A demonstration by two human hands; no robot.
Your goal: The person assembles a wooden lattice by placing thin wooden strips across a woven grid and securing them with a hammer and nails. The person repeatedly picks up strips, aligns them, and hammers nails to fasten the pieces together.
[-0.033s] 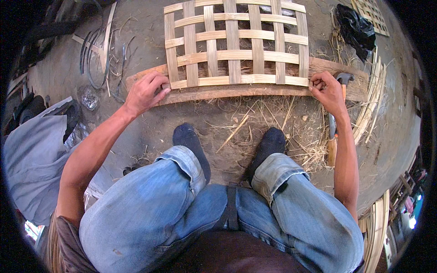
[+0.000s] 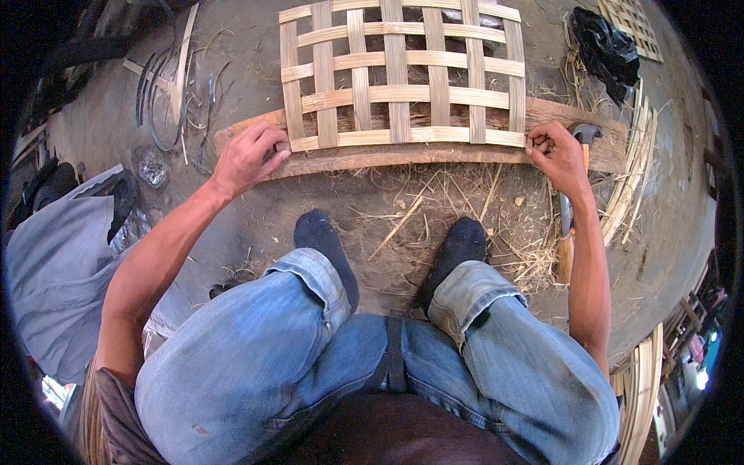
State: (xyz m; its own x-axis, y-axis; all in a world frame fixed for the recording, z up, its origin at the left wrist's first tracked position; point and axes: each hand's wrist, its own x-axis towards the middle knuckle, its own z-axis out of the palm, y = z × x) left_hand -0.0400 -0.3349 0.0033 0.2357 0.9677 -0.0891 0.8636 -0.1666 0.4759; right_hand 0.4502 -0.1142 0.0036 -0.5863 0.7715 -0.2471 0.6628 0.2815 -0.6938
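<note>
A woven bamboo lattice (image 2: pixel 395 94) of flat pale strips, with open squares between them, lies across a long wooden board (image 2: pixel 364 159) in front of my feet. My left hand (image 2: pixel 249 157) is closed at its near left corner, thumb and curled fingers at the end of the nearest strip. At the near right corner my right hand (image 2: pixel 559 159) pinches the other end of that strip, fingers curled in. Just beyond my right wrist shows the black head of a hammer (image 2: pixel 587 132), the rest partly covered by my arm.
A wooden-handled tool (image 2: pixel 565 260) lies beside my right forearm, near loose straw-like shavings (image 2: pixel 531 252). Long bamboo strips (image 2: pixel 637 170) lie at the right. A black plastic bag (image 2: pixel 606 50) and another lattice (image 2: pixel 632 27) are far right. Thin curved strips (image 2: pixel 159 101) lie left; grey cloth (image 2: pixel 58 271) hangs nearer.
</note>
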